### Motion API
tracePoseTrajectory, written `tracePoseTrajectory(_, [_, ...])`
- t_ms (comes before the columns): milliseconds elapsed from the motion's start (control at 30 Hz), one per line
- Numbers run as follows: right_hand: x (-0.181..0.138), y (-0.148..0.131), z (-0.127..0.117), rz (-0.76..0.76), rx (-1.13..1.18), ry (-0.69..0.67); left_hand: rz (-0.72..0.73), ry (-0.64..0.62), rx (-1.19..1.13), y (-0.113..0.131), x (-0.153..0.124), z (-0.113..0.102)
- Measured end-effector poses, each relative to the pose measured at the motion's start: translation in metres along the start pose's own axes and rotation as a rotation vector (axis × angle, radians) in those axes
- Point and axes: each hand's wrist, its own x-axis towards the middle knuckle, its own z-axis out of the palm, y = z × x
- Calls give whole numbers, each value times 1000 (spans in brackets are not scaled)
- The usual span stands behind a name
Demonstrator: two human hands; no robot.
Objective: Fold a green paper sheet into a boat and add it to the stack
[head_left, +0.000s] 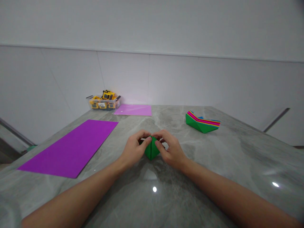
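While both hands meet mid-table in the head view, left hand [134, 148] & right hand [172, 150] each pinch the green folded paper [151, 152], one per side, prob. to steady it on the grey table [166, 196]. Big purple sheet [71, 147] lies left, well apart. Stacked folded pieces [202, 123] sit far right, toy bin [104, 102] at the far edge. Room to move: near side & right.

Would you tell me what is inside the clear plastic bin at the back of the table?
Yellow-and-black toy vehicles fill the bin, one riding above its rim; anything beneath them is hidden.
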Motion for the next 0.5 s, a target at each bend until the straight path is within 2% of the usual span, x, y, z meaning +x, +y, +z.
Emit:
tracePoseTrajectory(233, [1,0,0,-16,8,20,23,23,8,3,-2,0])
tracePoseTrajectory(500, [4,-1,-1,-57,6,38,-32,56,-97,11,-1,0])
